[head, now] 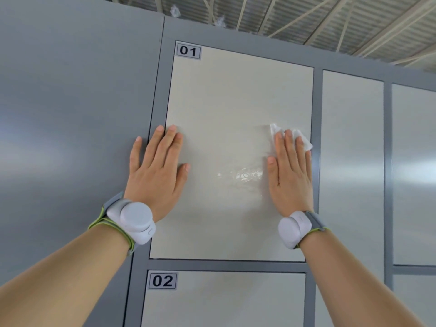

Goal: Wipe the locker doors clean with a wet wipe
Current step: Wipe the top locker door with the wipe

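Fingers straight — right hand presses wet wipe to locker door, left hand flat.

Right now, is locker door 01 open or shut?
Shut. Door 01 sits flush in the grey frame, with only a thin seam around it; left hand and right hand press flat on it.

Locker area in an industrial hall here: cream numbered locker doors in grey metal frames, corrugated metal roof overhead.
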The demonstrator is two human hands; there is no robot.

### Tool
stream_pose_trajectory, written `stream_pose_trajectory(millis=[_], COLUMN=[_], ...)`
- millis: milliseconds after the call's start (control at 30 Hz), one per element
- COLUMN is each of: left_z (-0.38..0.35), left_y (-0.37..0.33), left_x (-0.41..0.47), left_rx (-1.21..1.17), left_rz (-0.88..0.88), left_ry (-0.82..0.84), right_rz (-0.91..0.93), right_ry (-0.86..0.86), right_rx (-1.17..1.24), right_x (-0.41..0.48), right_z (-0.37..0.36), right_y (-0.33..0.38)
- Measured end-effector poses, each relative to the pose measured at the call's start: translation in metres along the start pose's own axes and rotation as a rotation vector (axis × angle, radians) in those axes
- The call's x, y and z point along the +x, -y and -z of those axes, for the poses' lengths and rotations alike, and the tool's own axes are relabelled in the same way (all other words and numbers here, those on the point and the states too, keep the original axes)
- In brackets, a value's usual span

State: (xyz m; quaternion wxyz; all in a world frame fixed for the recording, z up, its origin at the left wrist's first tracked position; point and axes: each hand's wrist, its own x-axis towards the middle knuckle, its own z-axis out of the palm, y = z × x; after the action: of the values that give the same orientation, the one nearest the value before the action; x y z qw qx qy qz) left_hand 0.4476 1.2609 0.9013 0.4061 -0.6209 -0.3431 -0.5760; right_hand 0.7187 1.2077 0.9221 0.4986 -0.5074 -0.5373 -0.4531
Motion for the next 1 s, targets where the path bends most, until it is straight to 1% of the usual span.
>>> stream_pose_trajectory(millis=[133, 233, 400, 533, 700, 767, 867, 1000], left_z=[-0.002, -0.002, -0.004, -0.003, -0.001, -0.003, -0.007, -0.010], left_y=[-0.001, -0.002, -0.004, -0.005, -0.010, -0.013, -0.012, -0.012], left_x=[0.000, 0.000, -0.001, -0.002, -0.013, -0.019, -0.026, -0.027], left_rx=[-0.004, 0.002, 0.018, 0.034, -0.002, -0.003, 0.045, 0.080], left_rz=[0.002, 0.005, 0.005, 0.002, -0.085, -0.126, -0.143, -0.147], left_ry=[0.006, -0.002, -0.013, -0.019, -0.022, -0.004, 0.005, -0.011], right_rz=[-0.114, -0.131, 0.090, 0.143, 0.020, 0.009, -0.021, -0.139], right_ry=[-0.017, -0.009, 0.053, 0.066, 0.015, -0.007, -0.023, -0.005], right_rx=[0.044, 0.032, -0.001, -0.005, 0.013, 0.019, 0.022, 0.038], right_x=[0.001, -0.007, -0.034, -0.033, -0.032, -0.033, -0.034, -0.036], right_z=[0.000, -0.002, -0.011, -0.007, 0.000, 0.001, -0.001, -0.002], right_y=[0.000, 0.013, 0.036, 0.024, -0.006, -0.012, -0.008, 0.006])
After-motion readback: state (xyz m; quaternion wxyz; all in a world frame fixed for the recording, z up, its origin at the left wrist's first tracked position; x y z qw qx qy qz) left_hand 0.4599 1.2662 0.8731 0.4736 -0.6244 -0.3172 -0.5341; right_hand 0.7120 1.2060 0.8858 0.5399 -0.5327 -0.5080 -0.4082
